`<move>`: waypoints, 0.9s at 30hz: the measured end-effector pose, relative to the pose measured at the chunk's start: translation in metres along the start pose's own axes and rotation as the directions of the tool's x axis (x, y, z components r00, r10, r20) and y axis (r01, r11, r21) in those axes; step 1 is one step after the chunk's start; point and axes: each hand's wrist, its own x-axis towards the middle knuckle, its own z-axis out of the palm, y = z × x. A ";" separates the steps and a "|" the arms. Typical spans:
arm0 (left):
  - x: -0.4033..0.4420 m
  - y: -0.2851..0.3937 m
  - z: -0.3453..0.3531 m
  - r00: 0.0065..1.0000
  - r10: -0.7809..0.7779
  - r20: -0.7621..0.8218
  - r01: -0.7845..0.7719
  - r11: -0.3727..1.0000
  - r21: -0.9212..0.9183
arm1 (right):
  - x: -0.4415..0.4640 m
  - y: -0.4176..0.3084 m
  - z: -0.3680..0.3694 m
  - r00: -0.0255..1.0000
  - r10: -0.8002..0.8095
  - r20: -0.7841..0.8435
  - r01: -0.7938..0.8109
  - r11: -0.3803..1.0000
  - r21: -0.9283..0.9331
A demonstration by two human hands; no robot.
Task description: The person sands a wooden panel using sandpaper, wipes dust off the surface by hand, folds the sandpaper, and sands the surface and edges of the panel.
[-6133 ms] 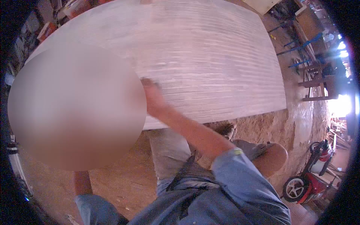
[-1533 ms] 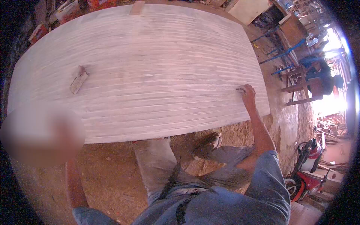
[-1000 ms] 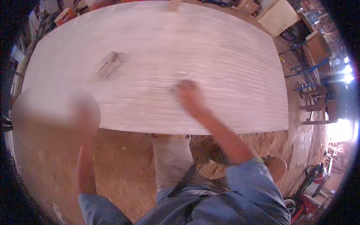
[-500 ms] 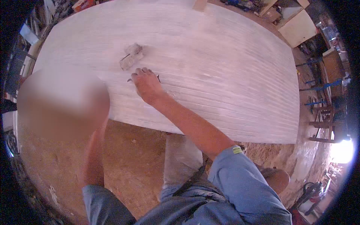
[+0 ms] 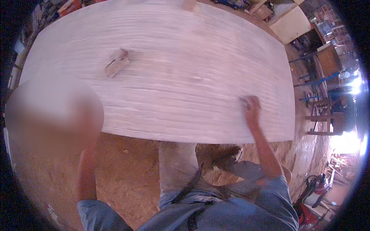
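A large pale board (image 5: 173, 96), streaked with whitish lines along its length, fills the middle of the view. On its right part, my right hand (image 5: 252, 109) presses down with fingers closed on a thin dark sheet (image 5: 244, 101), perhaps sandpaper; motion smears both. A small dusty, box-like piece (image 5: 117, 66) with a torn or folded end lies on the board's left half. My left forearm (image 5: 88, 173) reaches forward at the left. A round blurred patch covers my left hand, so its fingers and anything in them are hidden.
A brown piece (image 5: 189, 4) rests at the board's far edge. Beyond the right end stand a pale panel (image 5: 291, 25) and wooden furniture frames (image 5: 325, 117). Dusty ground (image 5: 123, 169) lies below the near edge. Wood scraps (image 5: 339, 173) and a dark-and-red item (image 5: 318, 188) lie lower right.
My right hand has swept from the board's left-centre to its right part, taking the thin dark sheet along. The view has shifted slightly; the box-like piece stays on the board.
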 end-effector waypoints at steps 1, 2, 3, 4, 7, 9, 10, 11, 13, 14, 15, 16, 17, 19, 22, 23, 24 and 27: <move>0.000 0.000 -0.001 1.000 -0.015 0.009 0.014 1.000 0.021 | 0.014 -0.044 0.031 0.997 -0.040 -0.072 0.037 0.998 -0.050; -0.001 0.000 -0.001 1.000 -0.010 0.007 0.010 1.000 0.019 | 0.043 -0.103 0.036 0.997 -0.021 0.077 0.014 0.996 0.094; 0.000 0.000 -0.001 1.000 -0.013 0.007 0.013 1.000 0.006 | 0.067 -0.141 0.056 0.944 -0.094 0.318 0.088 0.996 0.033; 0.001 0.000 -0.001 1.000 -0.011 0.007 0.012 1.000 -0.010 | 0.084 -0.190 0.072 0.963 -0.106 0.249 0.085 0.992 0.091; -0.004 -0.012 0.007 0.999 -0.035 0.036 0.035 0.999 0.014 | 0.132 -0.283 0.060 0.908 -0.217 0.357 0.104 0.945 0.310; -0.003 -0.011 0.004 0.999 0.016 0.030 -0.015 0.999 -0.029 | 0.131 -0.255 0.055 0.901 -0.274 0.336 0.167 0.935 0.313; -0.004 -0.013 0.004 0.999 0.035 0.032 -0.033 0.998 -0.053 | 0.127 -0.240 0.057 0.873 -0.357 0.332 0.245 0.910 0.334; -0.004 -0.018 0.006 0.999 0.040 0.034 -0.038 0.998 -0.060 | 0.113 -0.204 0.057 0.899 -0.307 0.312 0.221 0.933 0.282; -0.004 -0.025 0.012 0.999 -0.004 0.039 0.005 1.000 -0.011 | 0.058 -0.089 0.057 0.957 -0.208 0.203 0.176 0.970 0.165; -0.004 -0.023 0.010 0.999 0.030 0.039 -0.031 0.999 0.033 | 0.041 -0.039 0.026 0.939 -0.176 0.294 0.163 0.984 0.069; -0.003 -0.023 0.010 0.999 0.029 0.045 -0.031 0.999 0.026 | 0.012 0.012 0.009 0.974 -0.123 0.188 0.121 0.992 0.025; -0.001 -0.025 0.010 0.998 0.035 0.054 -0.036 0.999 0.011 | -0.002 0.070 -0.006 0.945 0.048 0.322 -0.014 0.994 -0.108; -0.001 -0.026 0.011 0.997 0.041 0.059 -0.041 0.999 -0.002 | -0.012 0.096 -0.037 0.979 0.047 0.201 -0.042 0.999 -0.029; -0.001 -0.026 0.010 0.997 0.049 0.060 -0.051 0.998 0.031 | -0.012 0.110 -0.071 0.997 0.059 0.042 -0.060 0.998 0.011; -0.001 -0.009 0.001 0.997 0.009 0.071 -0.011 1.000 0.022 | -0.017 0.100 -0.031 0.976 0.115 0.183 -0.131 0.988 0.079; 0.000 -0.002 -0.002 0.996 -0.018 0.086 0.020 0.999 -0.030 | 0.003 0.042 -0.020 0.981 -0.010 0.192 -0.003 0.998 0.069; 0.000 -0.001 -0.004 0.996 -0.023 0.089 0.024 1.000 -0.014 | 0.014 -0.003 0.009 0.973 -0.084 0.213 0.076 0.996 0.048; -0.003 -0.001 0.003 0.998 -0.004 0.061 0.007 0.999 -0.040 | 0.084 -0.187 0.065 0.976 -0.173 0.129 0.143 0.966 0.213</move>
